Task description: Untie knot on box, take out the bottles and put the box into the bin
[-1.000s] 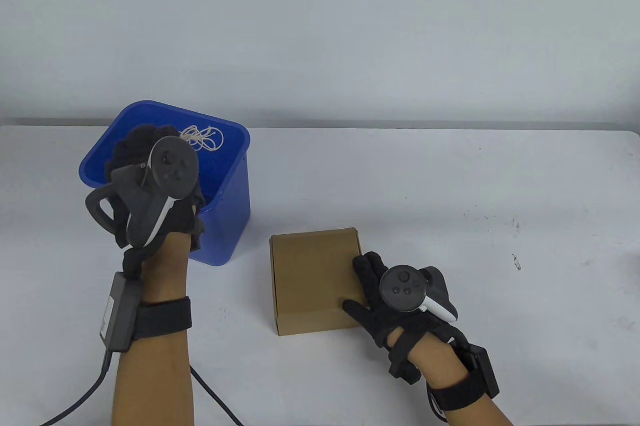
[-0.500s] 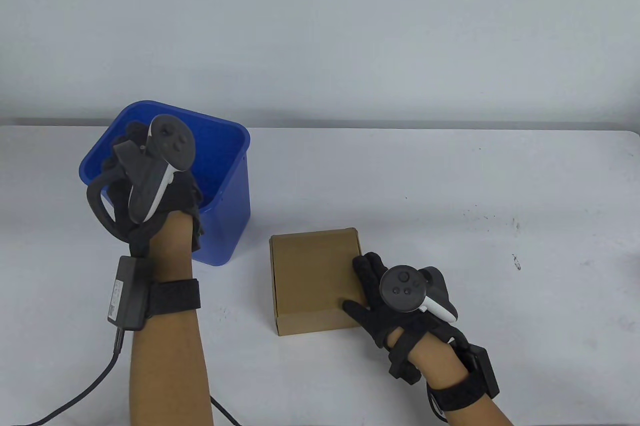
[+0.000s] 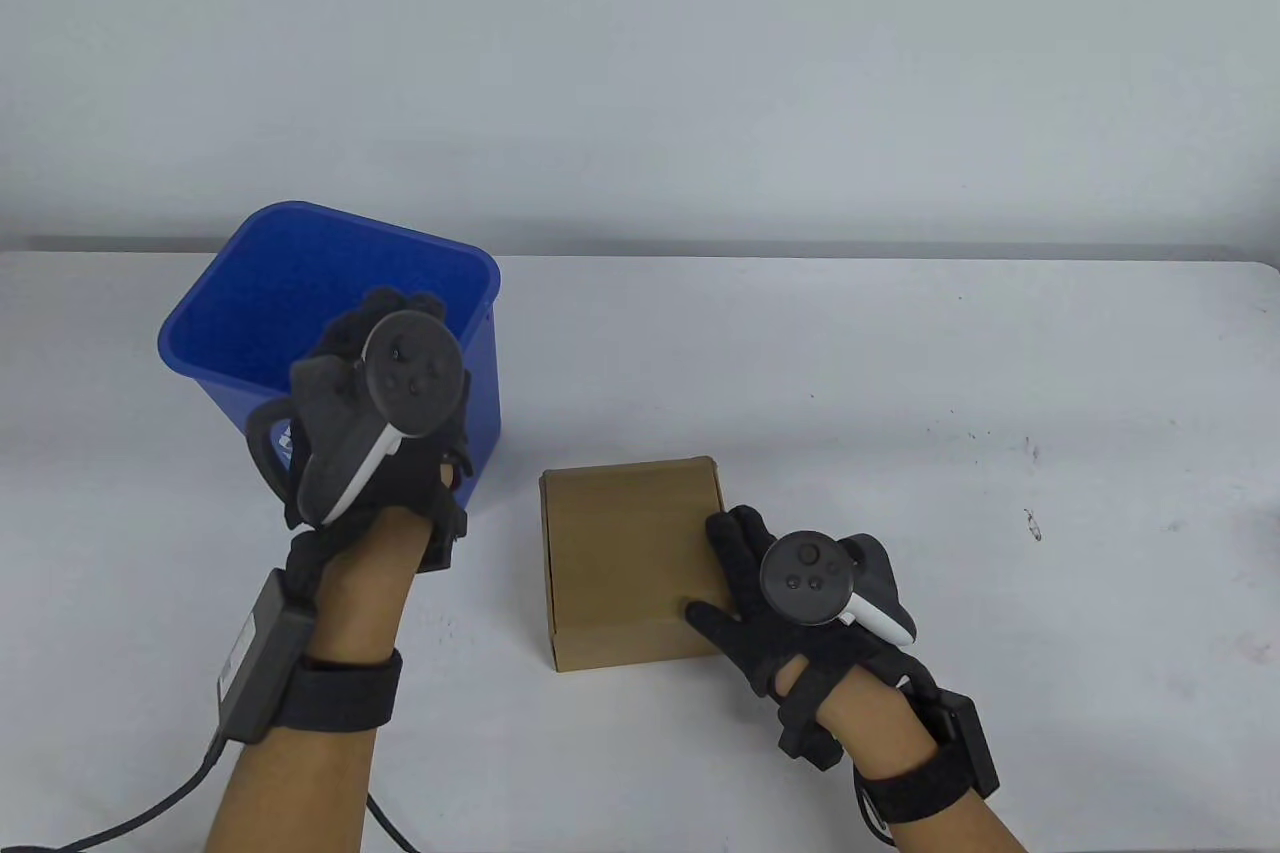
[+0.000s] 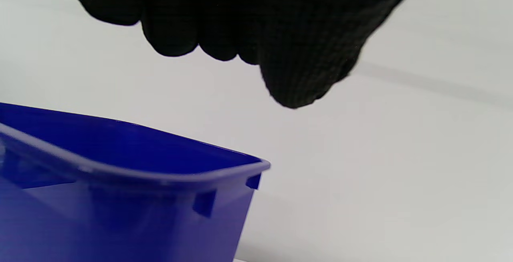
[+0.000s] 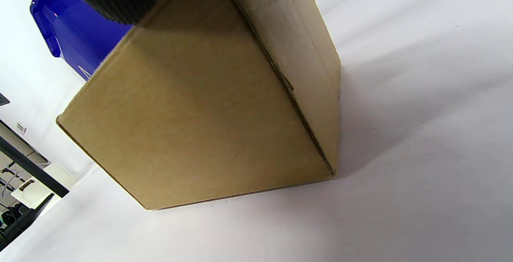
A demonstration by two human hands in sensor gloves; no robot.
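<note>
On the table (image 3: 900,373), plain brown cardboard box (image 3: 630,563), closed, unmarked

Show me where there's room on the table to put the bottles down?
The widest bare patch is right of the box and right hand, out to the table edge. Also bare behind the box. It's crowded between the bin and box, where the left hand hovers.

Left hand (image 3: 385,453), right hand (image 3: 790,613): black knit sensor gloves. Dark grey tracker (image 3: 375,403) on each hand back, round disc face, small buttons, white stripe down handle. Black wrist straps (image 3: 335,693). Grey box with label on left forearm, black cable trailing off bottom edge. Black box on right wrist.
</note>
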